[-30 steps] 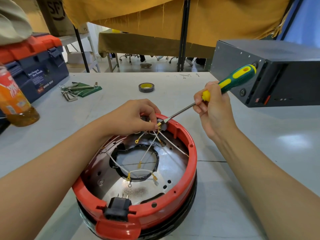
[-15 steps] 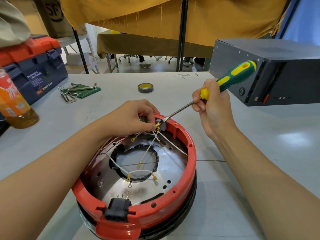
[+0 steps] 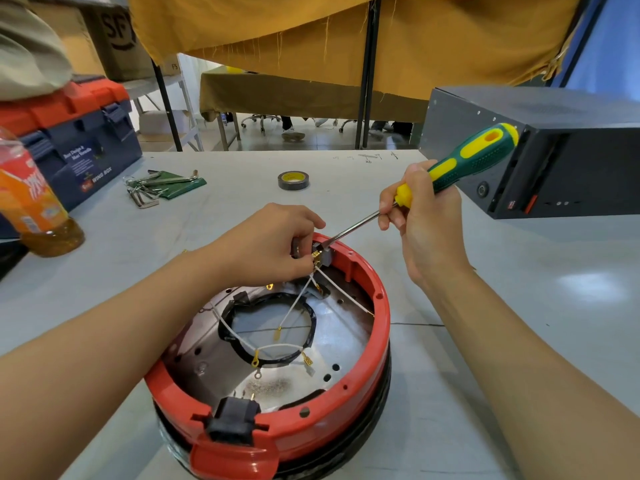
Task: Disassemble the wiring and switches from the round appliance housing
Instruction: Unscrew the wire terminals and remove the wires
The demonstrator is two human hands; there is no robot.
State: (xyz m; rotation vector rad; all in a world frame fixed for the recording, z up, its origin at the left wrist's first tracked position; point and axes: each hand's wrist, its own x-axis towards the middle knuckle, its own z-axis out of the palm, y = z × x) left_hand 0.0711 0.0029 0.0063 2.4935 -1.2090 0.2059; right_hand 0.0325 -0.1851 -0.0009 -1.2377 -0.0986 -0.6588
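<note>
A round red appliance housing [image 3: 375,344] lies upside down on the grey table, its shiny metal inside facing up. White wires [image 3: 294,311] with brass terminals cross its middle. A small grey switch [image 3: 325,258] sits at the far rim. My left hand [image 3: 273,245] pinches the brass terminals beside that switch. My right hand [image 3: 420,220] grips a green and yellow screwdriver [image 3: 464,164], whose blade tip touches the switch. A black power socket [image 3: 233,417] sits in the near rim.
A roll of black tape [image 3: 293,180] lies behind the housing. Hex keys [image 3: 152,188] lie at the left, near a blue and red toolbox [image 3: 76,140] and an orange bottle [image 3: 33,202]. A dark metal case [image 3: 554,147] stands at the right.
My right hand has lifted slightly with the screwdriver, its tip staying at the switch. My left hand keeps its pinch on the terminals.
</note>
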